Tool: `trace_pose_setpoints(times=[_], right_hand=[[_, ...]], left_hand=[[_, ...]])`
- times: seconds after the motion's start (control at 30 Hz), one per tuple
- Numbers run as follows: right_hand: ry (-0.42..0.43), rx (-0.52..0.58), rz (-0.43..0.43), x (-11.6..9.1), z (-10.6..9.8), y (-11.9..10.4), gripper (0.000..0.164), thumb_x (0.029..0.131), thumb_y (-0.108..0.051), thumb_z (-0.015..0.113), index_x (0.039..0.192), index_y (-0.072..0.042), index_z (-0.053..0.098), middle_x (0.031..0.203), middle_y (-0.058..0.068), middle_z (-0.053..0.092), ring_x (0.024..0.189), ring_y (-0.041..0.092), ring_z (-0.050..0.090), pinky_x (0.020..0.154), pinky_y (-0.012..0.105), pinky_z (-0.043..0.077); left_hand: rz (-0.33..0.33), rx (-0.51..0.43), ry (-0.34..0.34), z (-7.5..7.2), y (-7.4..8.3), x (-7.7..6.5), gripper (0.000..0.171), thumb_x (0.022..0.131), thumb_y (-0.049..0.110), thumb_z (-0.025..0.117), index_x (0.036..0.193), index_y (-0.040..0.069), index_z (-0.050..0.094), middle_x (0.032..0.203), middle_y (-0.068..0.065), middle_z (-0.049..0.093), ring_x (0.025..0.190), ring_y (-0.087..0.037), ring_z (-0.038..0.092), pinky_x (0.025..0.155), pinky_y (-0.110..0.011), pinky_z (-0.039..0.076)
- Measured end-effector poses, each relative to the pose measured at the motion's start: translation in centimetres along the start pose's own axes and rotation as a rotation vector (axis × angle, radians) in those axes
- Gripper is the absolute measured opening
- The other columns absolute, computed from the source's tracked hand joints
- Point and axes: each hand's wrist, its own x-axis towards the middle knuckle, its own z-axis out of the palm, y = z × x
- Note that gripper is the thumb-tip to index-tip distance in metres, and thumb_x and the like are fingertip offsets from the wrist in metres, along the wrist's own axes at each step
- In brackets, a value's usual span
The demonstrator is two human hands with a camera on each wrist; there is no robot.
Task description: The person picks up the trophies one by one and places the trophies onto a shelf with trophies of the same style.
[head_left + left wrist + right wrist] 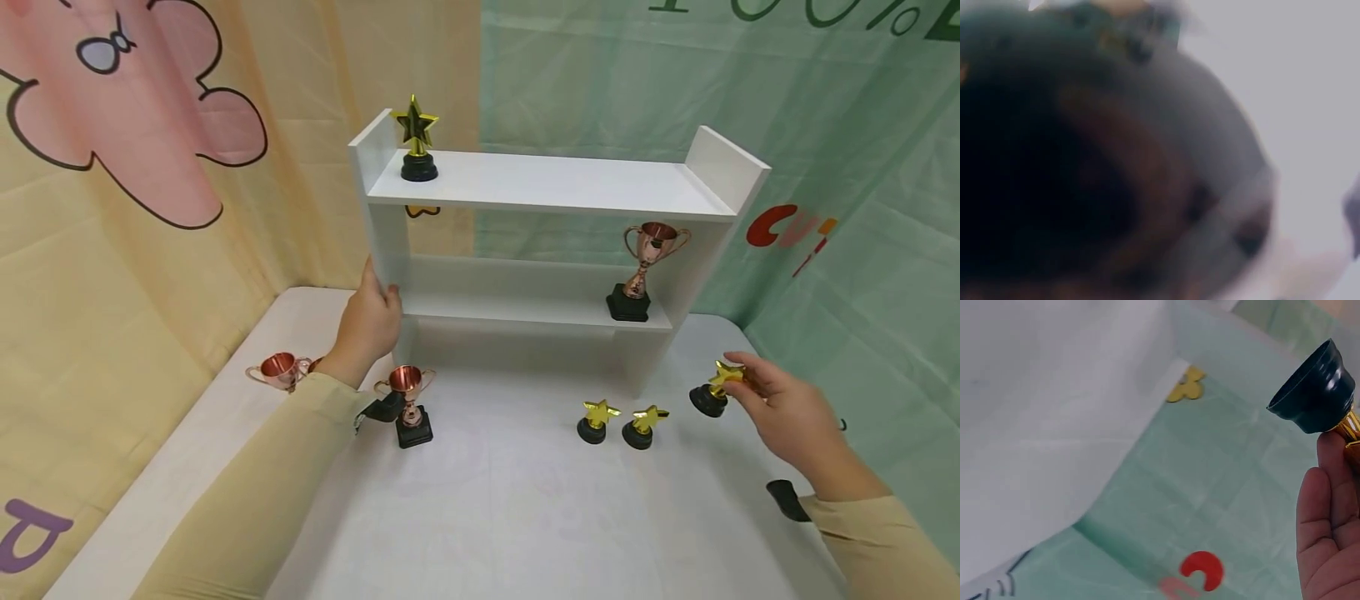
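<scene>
At the right, my right hand (795, 408) pinches a gold star trophy (723, 377) by its star, above the table. Its round black base (1316, 390) tips outward in the right wrist view. My left hand (367, 325) grips the left side panel of a white two-tier shelf (540, 179), thumb on the inner side. Below that wrist stands a copper cup trophy (408, 392); another copper cup (279, 369) is partly hidden behind the left forearm. Two star trophies (597, 417) stand in front of the shelf. A blurred dark round shape (1085, 175) fills much of the left wrist view.
On the top tier, a star trophy (417, 146) stands at the left end. A copper cup trophy (637, 275) occupies the right end of the lower tier. The white-covered table (510, 517) is bordered by printed curtains (862, 275) behind and at both sides.
</scene>
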Motion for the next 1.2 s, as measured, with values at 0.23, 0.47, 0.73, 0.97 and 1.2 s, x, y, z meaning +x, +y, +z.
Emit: trace_pose_setpoints(times=[0.23,0.47,0.73,0.97,1.2], right_hand=[[0.166,0.03,-0.173,0.3,-0.9,-3.0,0.06,0.088,0.001,0.081,0.145,-0.005,0.063,0.105,0.028,0.077,0.091,-0.038,0.039,0.05,0.015,0.038],[0.191,0.092,-0.192,1.3,-1.9,-6.1,0.058,0.089,-0.001,0.081,0.143,-0.004,0.06,0.099,-0.02,0.074,0.081,-0.03,0.047,0.051,0.013,0.038],[0.254,0.102,-0.281,3.0,-2.8,-9.6,0.05,0.086,0.005,0.081,0.133,0.003,0.063,0.105,-0.021,0.072,0.103,-0.035,0.049,0.069,0.0,0.04],[0.291,0.098,-0.331,5.0,-3.5,-12.1,0.054,0.084,0.009,0.082,0.135,-0.001,0.068,0.102,0.025,0.078,0.097,-0.035,0.048,0.071,-0.002,0.04],[0.328,0.152,-0.352,7.2,-3.9,-14.4,0.055,0.086,0.008,0.08,0.139,-0.006,0.069,0.108,0.025,0.078,0.094,-0.029,0.053,0.072,-0.002,0.04]], left_hand=[[0.002,0.008,0.003,0.1,0.0,0.0,0.064,0.112,0.023,0.038,0.169,0.017,0.008,0.151,-0.034,0.052,0.132,-0.053,0.058,0.107,-0.07,0.046],[0.003,0.015,0.003,0.0,0.0,0.0,0.066,0.112,0.022,0.039,0.169,0.018,0.007,0.15,-0.035,0.053,0.13,-0.054,0.06,0.104,-0.071,0.048],[-0.005,0.026,-0.002,-0.1,0.0,0.0,0.068,0.111,0.022,0.039,0.17,0.017,0.005,0.148,-0.036,0.054,0.128,-0.054,0.061,0.103,-0.069,0.049],[-0.01,0.047,0.0,0.0,0.0,0.0,0.069,0.111,0.022,0.039,0.17,0.015,0.003,0.143,-0.038,0.056,0.125,-0.055,0.062,0.101,-0.068,0.05],[-0.017,0.045,-0.007,0.0,-0.1,0.0,0.071,0.111,0.023,0.038,0.17,0.016,0.001,0.144,-0.038,0.056,0.126,-0.055,0.061,0.103,-0.068,0.049]])
